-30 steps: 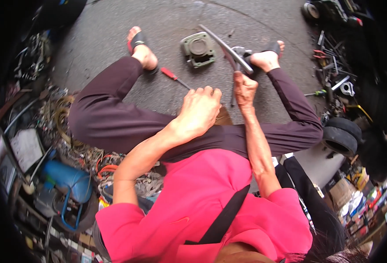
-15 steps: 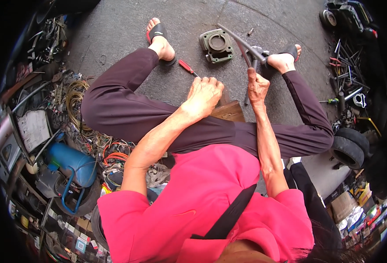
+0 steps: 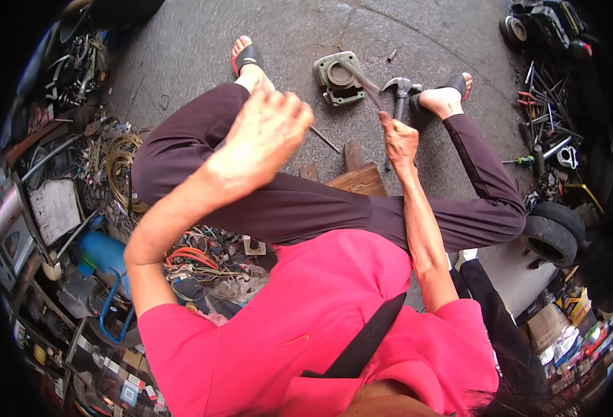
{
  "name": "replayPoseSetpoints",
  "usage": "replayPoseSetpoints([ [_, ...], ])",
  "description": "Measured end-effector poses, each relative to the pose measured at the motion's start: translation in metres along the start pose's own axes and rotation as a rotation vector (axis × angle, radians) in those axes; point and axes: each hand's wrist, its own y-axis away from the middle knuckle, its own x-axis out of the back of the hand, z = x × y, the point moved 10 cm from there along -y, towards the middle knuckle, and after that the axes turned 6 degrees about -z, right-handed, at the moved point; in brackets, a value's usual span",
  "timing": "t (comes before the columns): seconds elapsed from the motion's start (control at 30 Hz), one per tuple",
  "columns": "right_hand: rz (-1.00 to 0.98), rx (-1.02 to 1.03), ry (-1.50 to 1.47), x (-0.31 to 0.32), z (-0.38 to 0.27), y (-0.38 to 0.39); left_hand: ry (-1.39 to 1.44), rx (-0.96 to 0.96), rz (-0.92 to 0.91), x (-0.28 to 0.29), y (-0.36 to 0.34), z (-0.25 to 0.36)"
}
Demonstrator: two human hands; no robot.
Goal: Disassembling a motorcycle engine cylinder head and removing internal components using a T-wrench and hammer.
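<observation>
My right hand (image 3: 399, 144) is closed around a grey metal bar (image 3: 363, 82), which slants up and left to the engine cylinder block (image 3: 338, 78) on the floor. Beside that hand is a claw hammer (image 3: 401, 87); its handle passes behind my fingers and shows again below them. My left hand (image 3: 265, 135) is raised over my left shin, back up and fingers curled, somewhat blurred; anything inside it is hidden. Past its fingers shows the thin shaft of a screwdriver (image 3: 326, 140), with the handle out of sight behind the hand. A wooden block (image 3: 359, 180) lies near my lap.
A small cylindrical part (image 3: 392, 55) lies on the floor beyond the block. Many hand tools (image 3: 548, 104) are heaped at the right, above small tyres (image 3: 553, 233). At the left are coiled cables (image 3: 119, 167), a blue tank (image 3: 105, 254) and piled parts.
My left hand has lifted up and left, away from the screwdriver shaft and wooden block. The bar in my right hand has swung lower, its far end now over the cylinder block.
</observation>
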Motion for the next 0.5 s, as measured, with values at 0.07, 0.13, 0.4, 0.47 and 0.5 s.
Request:
replayPoseSetpoints([
  [0.07,-0.092,-0.193,0.278,-0.014,0.019,-0.008,-0.133,0.022,-0.187,-0.014,-0.004,-0.019],
  [0.13,-0.084,-0.218,0.215,-0.014,0.025,-0.009,-0.108,-0.003,-0.188,-0.019,-0.014,-0.029],
  [0.4,-0.021,-0.013,-0.181,-0.007,0.014,0.0,0.032,-0.195,-0.116,-0.045,-0.012,0.034],
  [0.47,-0.088,-0.192,0.182,-0.02,0.029,-0.009,0.081,-0.189,-0.249,-0.062,-0.007,0.048],
  [0.5,-0.107,-0.208,0.206,-0.021,0.032,-0.01,0.126,-0.208,-0.133,-0.053,-0.006,0.053],
])
